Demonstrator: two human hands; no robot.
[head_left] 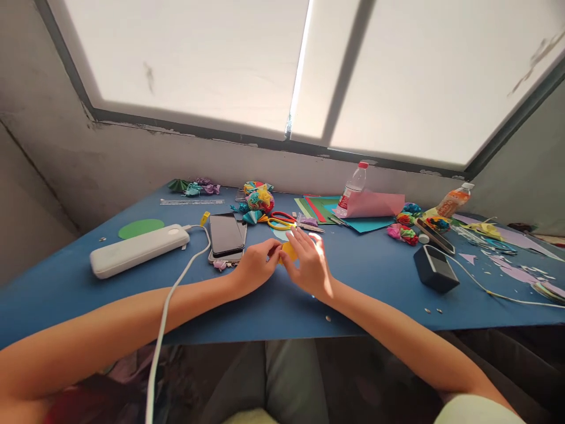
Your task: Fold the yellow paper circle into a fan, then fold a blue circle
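Observation:
A small piece of yellow paper (289, 249) lies between my two hands above the table's front middle, largely covered by fingers. My left hand (256, 268) pinches its left edge between thumb and fingertips. My right hand (309, 265) has its thumb against the paper and its other fingers stretched out over it. Just beyond my hands lie scissors with red and yellow handles (281, 220). Beside my left hand a black phone (226, 234) rests on another flat device.
A white power bank (140, 250) with a cable stands left. A dark box-shaped device (436, 268) is at right, near paper scraps (516, 272). Coloured paper sheets (379, 204), a clear bottle (353, 187), an orange drink bottle (455, 199) and crumpled paper flowers (259, 197) lie toward the back.

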